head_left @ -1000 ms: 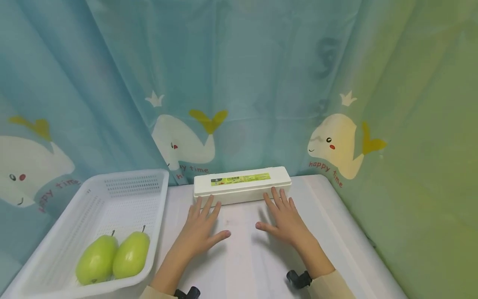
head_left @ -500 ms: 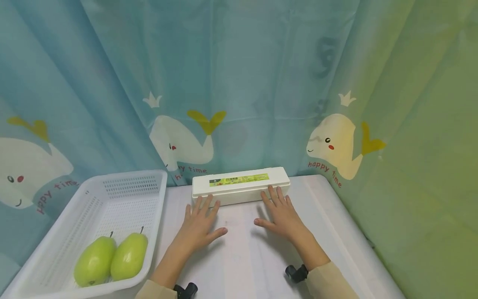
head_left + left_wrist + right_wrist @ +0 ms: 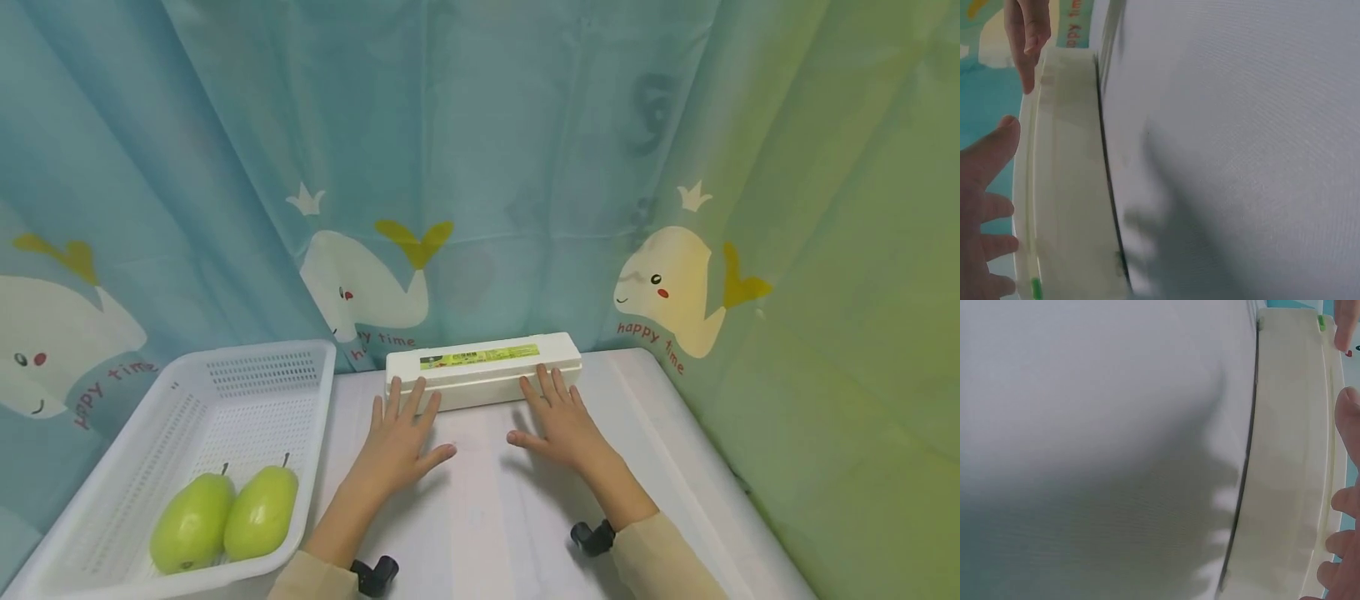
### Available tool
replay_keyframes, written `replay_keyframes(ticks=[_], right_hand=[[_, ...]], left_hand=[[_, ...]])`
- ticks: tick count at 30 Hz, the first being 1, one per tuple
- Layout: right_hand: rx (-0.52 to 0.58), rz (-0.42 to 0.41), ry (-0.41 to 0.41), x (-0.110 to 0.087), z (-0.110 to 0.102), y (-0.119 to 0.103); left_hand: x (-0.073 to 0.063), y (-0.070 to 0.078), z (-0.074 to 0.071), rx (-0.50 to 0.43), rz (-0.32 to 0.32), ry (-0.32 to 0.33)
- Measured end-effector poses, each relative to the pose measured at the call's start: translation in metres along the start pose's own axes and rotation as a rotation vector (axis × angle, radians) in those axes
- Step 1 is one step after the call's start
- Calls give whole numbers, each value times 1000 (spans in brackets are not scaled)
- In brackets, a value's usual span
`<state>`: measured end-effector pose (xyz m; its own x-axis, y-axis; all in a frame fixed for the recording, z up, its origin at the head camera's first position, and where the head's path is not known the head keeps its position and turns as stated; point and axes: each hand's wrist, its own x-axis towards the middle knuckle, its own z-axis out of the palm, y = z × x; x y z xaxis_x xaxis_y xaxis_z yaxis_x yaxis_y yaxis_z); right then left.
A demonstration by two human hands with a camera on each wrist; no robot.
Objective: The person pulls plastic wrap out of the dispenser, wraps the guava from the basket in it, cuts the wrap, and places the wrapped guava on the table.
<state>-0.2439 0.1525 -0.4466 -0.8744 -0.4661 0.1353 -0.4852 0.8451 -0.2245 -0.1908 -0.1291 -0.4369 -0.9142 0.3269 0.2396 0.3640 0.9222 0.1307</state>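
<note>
Box [image 3: 480, 388] at the far side of the counter [image 3: 480, 517], both grips empty.
I see it lying lidded, label [image 3: 480, 357] up, before the curtain [image 3: 495, 167] and right of the basket [image 3: 258, 408]. My left grip [image 3: 396, 448] is at its near left, my right grip [image 3: 562, 433] at its near right; both have straight, spread fingers and grasp nothing, though I can't tell whether any fingertips touch it. I judge it stiff, probably plastic and fairly light, though the contents are hidden; its smooth walls may slip under flat fingers. I'd take hold low on the body at both ends, because lifting by the lid's lip could pull the lid off instead.
</note>
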Motion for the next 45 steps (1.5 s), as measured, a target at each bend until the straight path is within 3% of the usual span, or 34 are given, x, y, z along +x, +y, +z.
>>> replay_keyframes(ticks=[10, 22, 33, 45], right_hand=[[-26, -13, -1, 7, -11, -2], [-51, -34, 24, 21, -24, 1], [-74, -56, 26, 31, -30, 7], [-137, -92, 60, 44, -36, 11]], left_hand=[[5, -3, -2, 17, 1, 28], [20, -4, -14, 8, -10, 52], [35, -6, -22, -21, -45, -4], [48, -13, -24, -22, -42, 39]])
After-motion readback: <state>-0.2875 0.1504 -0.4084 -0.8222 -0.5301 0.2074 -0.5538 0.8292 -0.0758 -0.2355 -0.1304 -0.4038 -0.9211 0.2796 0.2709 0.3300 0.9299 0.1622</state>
